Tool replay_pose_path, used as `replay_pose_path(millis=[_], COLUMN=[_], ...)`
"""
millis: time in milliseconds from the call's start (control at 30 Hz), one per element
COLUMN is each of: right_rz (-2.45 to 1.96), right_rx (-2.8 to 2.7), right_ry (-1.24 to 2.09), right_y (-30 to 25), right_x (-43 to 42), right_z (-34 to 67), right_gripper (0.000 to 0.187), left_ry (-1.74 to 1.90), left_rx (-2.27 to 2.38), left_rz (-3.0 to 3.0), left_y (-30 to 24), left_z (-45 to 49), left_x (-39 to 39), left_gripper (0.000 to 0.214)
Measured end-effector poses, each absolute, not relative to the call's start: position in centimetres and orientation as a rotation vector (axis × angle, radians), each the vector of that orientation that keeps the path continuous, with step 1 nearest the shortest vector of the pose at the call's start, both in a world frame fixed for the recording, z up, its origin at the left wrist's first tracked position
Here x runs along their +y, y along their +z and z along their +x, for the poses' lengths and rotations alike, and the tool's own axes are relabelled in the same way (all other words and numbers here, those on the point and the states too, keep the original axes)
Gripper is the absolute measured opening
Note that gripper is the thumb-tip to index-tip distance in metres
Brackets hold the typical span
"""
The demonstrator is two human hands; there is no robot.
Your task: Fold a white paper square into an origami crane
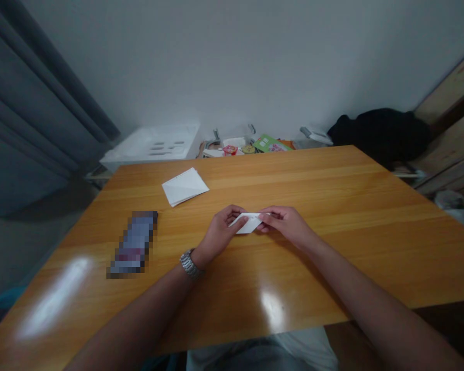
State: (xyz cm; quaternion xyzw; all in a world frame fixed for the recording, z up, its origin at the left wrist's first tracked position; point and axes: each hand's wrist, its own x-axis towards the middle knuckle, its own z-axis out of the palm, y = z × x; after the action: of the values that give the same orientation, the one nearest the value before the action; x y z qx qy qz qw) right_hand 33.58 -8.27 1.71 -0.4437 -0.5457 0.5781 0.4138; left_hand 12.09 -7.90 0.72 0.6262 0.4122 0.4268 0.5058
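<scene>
A small folded piece of white paper [249,224] is held between my two hands, over the middle of the wooden table. My left hand [225,226], with a metal watch on its wrist, pinches the paper's left end, thumb on top. At the right end, my right hand [284,222] grips the paper between thumb and fingers. Part of the paper lies hidden behind the fingertips. Farther back to the left rests a small stack of white paper sheets [185,186].
The wooden table [332,196] has a blurred-out phone-like object [134,245] at its left. Behind the far edge are a white foam tray [154,141], a green packet [271,144] and assorted small items. A black cloth-like heap [382,134] sits at the back right.
</scene>
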Motion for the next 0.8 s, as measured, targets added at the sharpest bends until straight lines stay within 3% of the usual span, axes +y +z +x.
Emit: replay_pose_path(millis=[800], right_rz=[-1.100], right_rx=[-1.291], right_ry=[1.524], right_y=[1.49], right_x=[-8.19], right_z=[33.94], right_gripper=[0.045], left_ry=[1.063], left_rx=[1.069], left_rz=[1.465], left_y=[1.29], left_z=[12.07], left_x=[-7.86], left_gripper=[0.032])
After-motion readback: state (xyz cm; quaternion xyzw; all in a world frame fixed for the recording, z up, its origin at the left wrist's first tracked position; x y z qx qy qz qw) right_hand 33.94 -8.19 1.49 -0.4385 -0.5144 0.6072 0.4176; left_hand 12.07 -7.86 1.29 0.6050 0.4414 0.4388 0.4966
